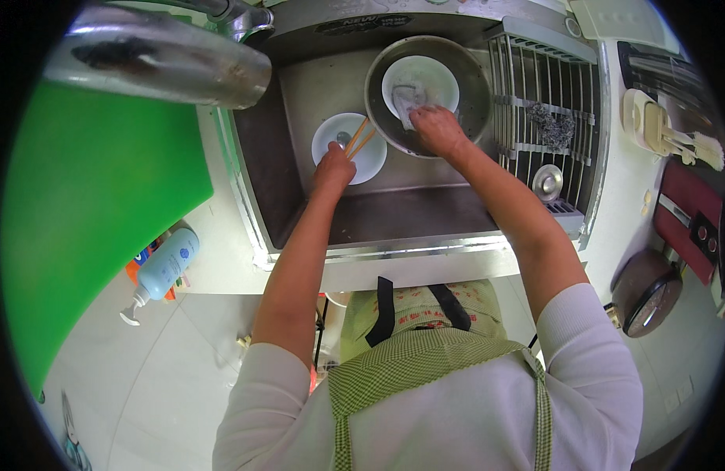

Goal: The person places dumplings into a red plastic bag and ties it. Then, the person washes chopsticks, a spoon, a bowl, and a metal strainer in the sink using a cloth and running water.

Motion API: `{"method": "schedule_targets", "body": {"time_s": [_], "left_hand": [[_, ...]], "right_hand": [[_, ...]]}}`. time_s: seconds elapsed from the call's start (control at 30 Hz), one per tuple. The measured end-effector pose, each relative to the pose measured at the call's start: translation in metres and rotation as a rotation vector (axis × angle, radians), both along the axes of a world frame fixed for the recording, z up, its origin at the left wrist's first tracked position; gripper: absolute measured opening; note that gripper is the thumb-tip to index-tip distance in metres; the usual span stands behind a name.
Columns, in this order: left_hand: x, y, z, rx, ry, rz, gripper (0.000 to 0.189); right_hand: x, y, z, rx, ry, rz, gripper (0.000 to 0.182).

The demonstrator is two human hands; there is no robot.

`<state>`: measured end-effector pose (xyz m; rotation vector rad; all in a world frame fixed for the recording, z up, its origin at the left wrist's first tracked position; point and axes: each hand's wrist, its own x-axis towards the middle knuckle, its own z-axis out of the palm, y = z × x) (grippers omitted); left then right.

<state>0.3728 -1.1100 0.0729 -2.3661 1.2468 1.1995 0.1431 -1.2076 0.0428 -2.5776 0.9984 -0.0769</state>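
My left hand (336,169) grips a pair of wooden chopsticks (356,138) above a white bowl (373,165) on the sink floor. A metal spoon (343,139) shows beside the fingers; whether the hand also holds it is unclear. At the right, my right hand (437,128) pinches a pale wet cloth (408,100). That cloth lies partly inside a second white bowl (442,82), which sits within a round metal basin (474,112). My palm hides the cloth's lower end and part of the bowl's rim.
A drying rack (524,76) at the sink's right carries a steel wool scrubber (552,126) and a small metal lid (548,182). Over the upper left hangs a large metal cylinder (162,56), near the faucet (241,20). A pump bottle (168,265) stands by the green panel (103,176).
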Motion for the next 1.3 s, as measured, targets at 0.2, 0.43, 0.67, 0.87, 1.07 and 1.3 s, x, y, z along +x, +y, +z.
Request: {"method": "schedule_targets", "body": {"time_s": [0.2,0.43,0.67,0.87,1.07,1.3], "left_hand": [[-0.002,0.001,-0.029,-0.470,0.137,0.216,0.055],[-0.015,0.004,-0.008,-0.714,0.001,0.109,0.066],[-0.061,-0.018,0.058,-0.726,0.531,0.464,0.059],[-0.068,-0.054,0.044,-0.410,1.201,1.100,0.050],[-0.062,-0.058,0.063,-0.337,1.054,0.871,0.048],[-0.051,-0.064,0.043,-0.293,1.065,0.900,0.048]], "right_hand": [[0.012,-0.009,0.046,0.277,0.050,-0.266,0.018],[0.010,0.008,0.052,0.569,-0.206,-0.667,0.029],[0.007,0.033,0.078,0.367,-0.286,-0.591,0.025],[0.033,0.048,0.122,0.345,-0.336,-0.164,0.027],[-0.018,0.021,0.065,-0.153,-0.130,0.136,0.040],[0.001,0.030,0.072,0.094,-0.355,0.081,0.038]]}}
